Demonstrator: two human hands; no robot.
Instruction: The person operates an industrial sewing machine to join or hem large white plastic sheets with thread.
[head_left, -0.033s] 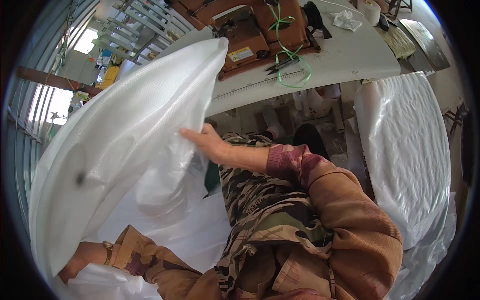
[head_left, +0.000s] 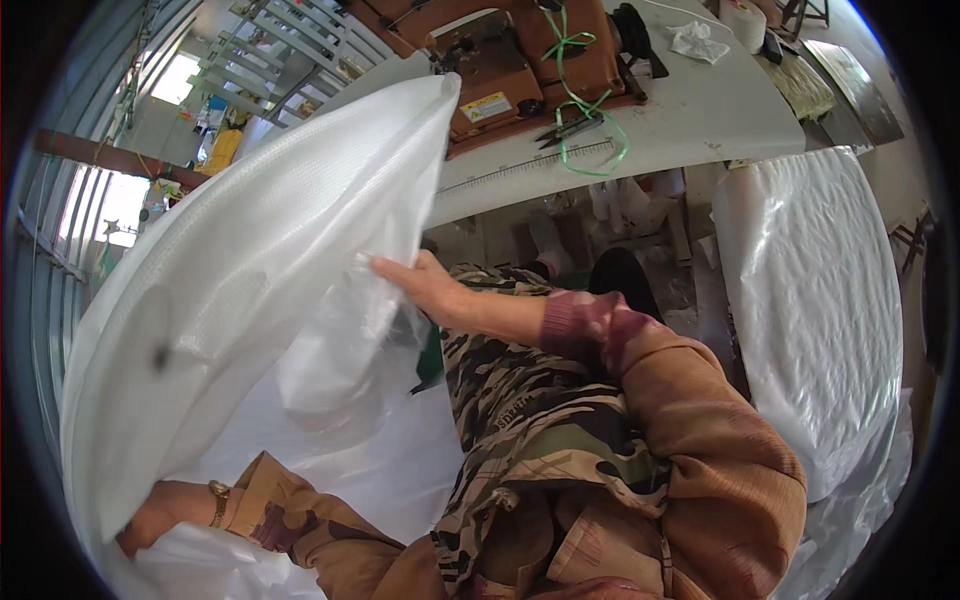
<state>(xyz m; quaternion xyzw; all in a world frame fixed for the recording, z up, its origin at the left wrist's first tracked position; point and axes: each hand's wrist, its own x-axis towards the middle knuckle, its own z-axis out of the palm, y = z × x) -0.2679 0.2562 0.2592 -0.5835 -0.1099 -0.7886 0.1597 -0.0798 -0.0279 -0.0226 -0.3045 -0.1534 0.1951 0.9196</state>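
Observation:
A large white woven plastic sack [head_left: 230, 270] spreads in a raised, curved sheet from the sewing machine down to the lower left. At its near side, my right hand [head_left: 432, 290] pinches a crumpled edge where thinner, cloudy film [head_left: 335, 370] hangs. My left hand [head_left: 160, 515], with a gold watch on the wrist, is closed on the sack's lower left edge; some of its fingers are hidden by the material. The sack's far tip touches or lies just beside the brown sewing machine [head_left: 490, 85]; I cannot tell which.
The machine stands on a pale worktable [head_left: 700, 120] with a printed ruler along its front edge. Green string [head_left: 570, 100] hangs from it near dark snips [head_left: 570, 130]. A stack of shiny white plastic [head_left: 815, 310] lies at right. White sheeting [head_left: 400, 460] covers the area at my left.
The scene shifts very slightly in view. My right hand sits a touch further right, and the film beneath it hangs a little differently. Both hands keep their hold.

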